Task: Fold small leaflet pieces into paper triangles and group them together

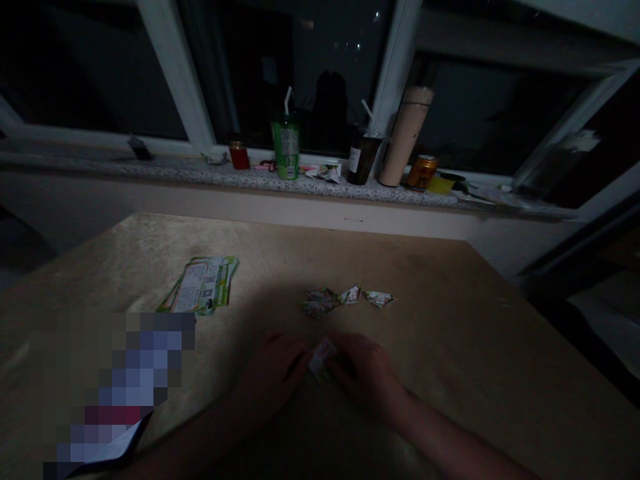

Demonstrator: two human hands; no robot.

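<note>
Head view: we see a small printed paper piece (320, 357) between the two hands, at the tabletop (435, 293). On its right edge, the right hand (365, 370) has thumb and fingers pinched. At its left edge, the left hand (277, 363) bends inward, fingertips close against it, but in this dark we cannot tell whether they grip. Just beyond the paper piece lies a cluster of folded papers (320, 301), with two separate folded papers (380, 298) beyond it to the right. Well left of the paper piece, we find a stack of printed leaflets (205, 283) and a pixelated device (130, 380).
</note>
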